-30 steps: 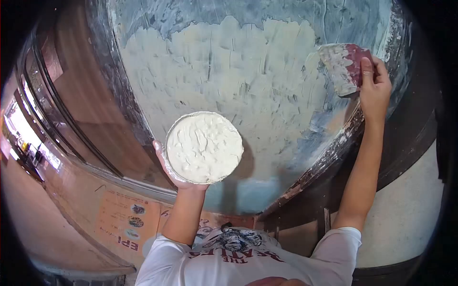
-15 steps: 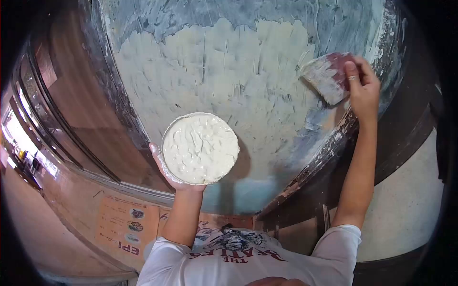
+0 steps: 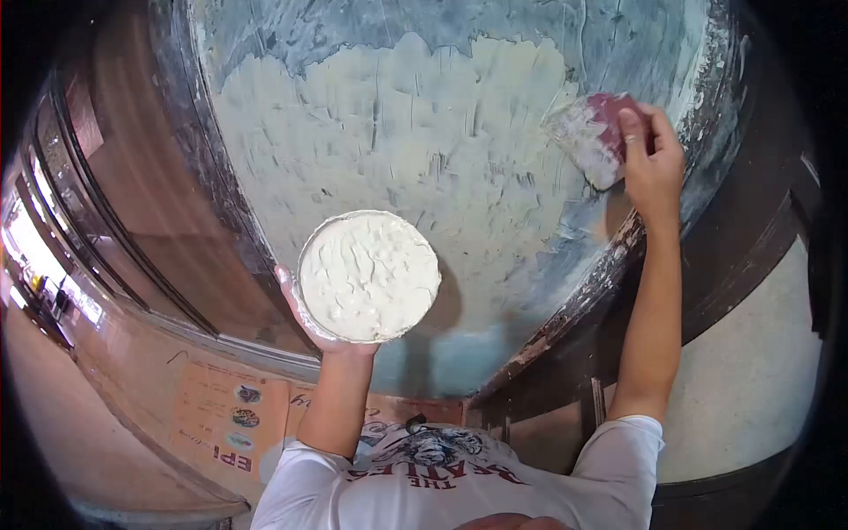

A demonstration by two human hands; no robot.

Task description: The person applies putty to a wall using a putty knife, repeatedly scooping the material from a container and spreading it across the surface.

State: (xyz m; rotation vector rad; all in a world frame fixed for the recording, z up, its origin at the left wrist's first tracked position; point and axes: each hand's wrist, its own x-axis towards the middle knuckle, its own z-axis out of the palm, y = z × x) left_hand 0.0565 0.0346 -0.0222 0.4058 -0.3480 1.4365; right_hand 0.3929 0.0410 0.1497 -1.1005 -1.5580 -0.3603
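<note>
My left hand (image 3: 305,309) supports a round tub of white putty (image 3: 369,277) from below and the side, fingers wrapped round its edge. The putty's surface is rough and close to the rim. At the right, my right hand (image 3: 654,163) pinches a red putty scraper (image 3: 594,137) between thumb and fingers. Dried or fresh white filler coats much of the scraper's face. Its far edge lies against the wall surface (image 3: 397,132), at the border of the pale filled patch and the blue-grey area.
A chipped, dark border strip (image 3: 609,265) runs along the right side of the surface. Dark railings (image 3: 115,203) curve at the left. Below lies an orange printed poster (image 3: 231,415), and a bright opening (image 3: 35,234) shows at far left.
My right hand has shifted slightly left with the scraper, along the surface. The tub in my left hand stays almost in place.
</note>
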